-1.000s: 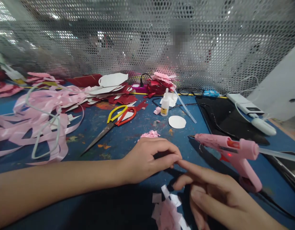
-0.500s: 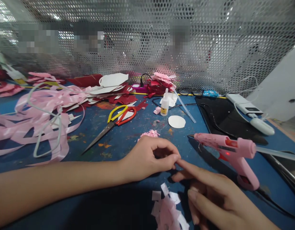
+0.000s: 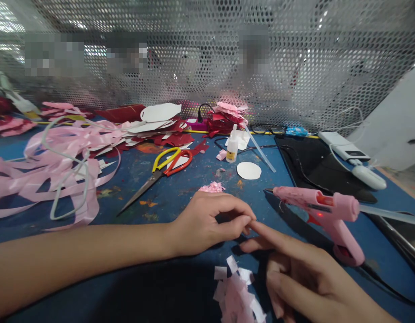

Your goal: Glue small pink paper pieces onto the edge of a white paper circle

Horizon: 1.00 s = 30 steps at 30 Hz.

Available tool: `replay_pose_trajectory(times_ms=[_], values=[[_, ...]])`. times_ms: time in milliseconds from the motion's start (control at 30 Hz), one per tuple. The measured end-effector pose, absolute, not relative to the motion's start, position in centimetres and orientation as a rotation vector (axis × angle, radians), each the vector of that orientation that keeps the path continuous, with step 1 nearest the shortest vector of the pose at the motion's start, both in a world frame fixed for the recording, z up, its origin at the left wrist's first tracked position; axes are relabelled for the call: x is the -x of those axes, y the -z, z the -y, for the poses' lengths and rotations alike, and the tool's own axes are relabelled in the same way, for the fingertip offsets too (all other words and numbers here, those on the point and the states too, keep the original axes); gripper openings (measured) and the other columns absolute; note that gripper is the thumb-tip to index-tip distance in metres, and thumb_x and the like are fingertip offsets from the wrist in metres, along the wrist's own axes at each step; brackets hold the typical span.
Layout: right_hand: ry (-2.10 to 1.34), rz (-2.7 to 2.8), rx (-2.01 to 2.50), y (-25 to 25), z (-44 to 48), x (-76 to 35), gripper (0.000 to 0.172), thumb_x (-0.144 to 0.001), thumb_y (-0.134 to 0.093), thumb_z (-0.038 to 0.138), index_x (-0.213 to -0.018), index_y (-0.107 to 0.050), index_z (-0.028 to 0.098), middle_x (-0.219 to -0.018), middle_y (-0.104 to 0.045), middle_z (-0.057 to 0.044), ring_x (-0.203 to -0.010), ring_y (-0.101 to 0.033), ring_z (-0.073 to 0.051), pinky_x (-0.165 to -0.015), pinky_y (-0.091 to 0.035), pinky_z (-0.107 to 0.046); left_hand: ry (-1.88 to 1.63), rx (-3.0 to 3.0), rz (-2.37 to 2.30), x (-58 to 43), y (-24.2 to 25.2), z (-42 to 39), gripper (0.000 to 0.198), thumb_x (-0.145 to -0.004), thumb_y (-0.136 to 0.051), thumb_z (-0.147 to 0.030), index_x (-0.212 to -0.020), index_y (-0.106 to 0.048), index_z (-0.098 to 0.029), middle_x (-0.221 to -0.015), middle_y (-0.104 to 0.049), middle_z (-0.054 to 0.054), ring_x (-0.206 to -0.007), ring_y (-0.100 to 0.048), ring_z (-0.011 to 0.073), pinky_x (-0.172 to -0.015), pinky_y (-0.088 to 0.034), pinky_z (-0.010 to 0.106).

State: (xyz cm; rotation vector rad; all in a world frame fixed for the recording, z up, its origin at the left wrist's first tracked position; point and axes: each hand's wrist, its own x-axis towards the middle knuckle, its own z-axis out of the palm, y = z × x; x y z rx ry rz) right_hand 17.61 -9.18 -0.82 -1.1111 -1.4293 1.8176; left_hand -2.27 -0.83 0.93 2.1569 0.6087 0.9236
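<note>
My left hand [image 3: 212,220] reaches in from the left, thumb and forefinger pinched on the tip of my right forefinger. My right hand [image 3: 306,273] comes from the lower right with its forefinger stretched out and other fingers partly bent; I see nothing held in it. Between the hands and the near edge lies a pink fringed paper piece [image 3: 236,291], cut off by the frame. A clump of pink shreds [image 3: 211,187] sits just behind my left hand, partly hidden by it. To the right stands a pink glue gun [image 3: 318,204] with its red light on and a clear glue stick in its back.
Scissors [image 3: 156,175] with yellow and red handles lie left of centre. A small glue bottle [image 3: 232,146] stands behind a white paper oval [image 3: 249,170]. Pink ribbon [image 3: 69,157] and a red and white paper pile [image 3: 160,123] fill the left. Perforated metal [image 3: 207,58] walls the back.
Both hands stay almost in place, with the fingertips still touching and only shifting slightly. The view has moved a little; the things on the table lie as before.
</note>
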Motion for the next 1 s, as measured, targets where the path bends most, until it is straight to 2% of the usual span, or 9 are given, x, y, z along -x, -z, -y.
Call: replay_pose_trajectory(times_ms=[333, 733, 900, 1000], values=[[-1.912, 1.369, 0.942, 1.4, 9.0, -18.0, 0.053, -0.087, -0.059, 0.036, -0.136, -0.04, 0.048, -0.125, -0.054, -0.003, -0.063, -0.052, -0.002, -0.054, -0.049, -0.014, -1.017, -2.388, -0.602, 2.5, -0.6, 1.0, 0.01, -0.082, -0.058, -0.012, -0.084, -0.067, -0.014, -0.073, -0.072, 0.0, -0.064, -0.065, 0.0066, -0.063, -0.049, 0.012], [-1.925, 1.314, 0.817, 1.4, 9.0, -17.8, 0.055, -0.087, -0.06, 0.033, -0.134, -0.038, 0.054, -0.125, -0.055, -0.003, -0.065, -0.05, -0.002, -0.06, -0.05, -0.015, -0.926, -1.915, -0.654, 2.0, -0.9, 1.4, 0.012, -0.085, -0.054, -0.011, -0.085, -0.065, -0.013, -0.073, -0.071, 0.001, -0.061, -0.068, 0.0081, -0.057, -0.054, 0.013], [-1.926, 1.334, 0.769, 1.9, 8.9, -18.1, 0.056, -0.089, -0.058, 0.031, -0.136, -0.036, 0.053, -0.125, -0.055, -0.003, -0.064, -0.053, -0.001, -0.056, -0.047, -0.012, -1.0, -2.079, -0.625, 2.1, -0.9, 1.0, 0.01, -0.086, -0.058, -0.013, -0.087, -0.068, -0.013, -0.075, -0.073, 0.002, -0.064, -0.068, 0.0077, -0.064, -0.053, 0.013], [-1.916, 1.315, 0.813, 1.7, 8.9, -18.1, 0.053, -0.088, -0.059, 0.033, -0.134, -0.039, 0.051, -0.121, -0.056, -0.003, -0.063, -0.053, -0.001, -0.056, -0.049, -0.012, -0.981, -2.314, -0.609, 2.5, -0.8, 0.8, 0.011, -0.087, -0.058, -0.015, -0.09, -0.068, -0.015, -0.082, -0.074, 0.001, -0.071, -0.068, 0.0088, -0.071, -0.052, 0.016]])
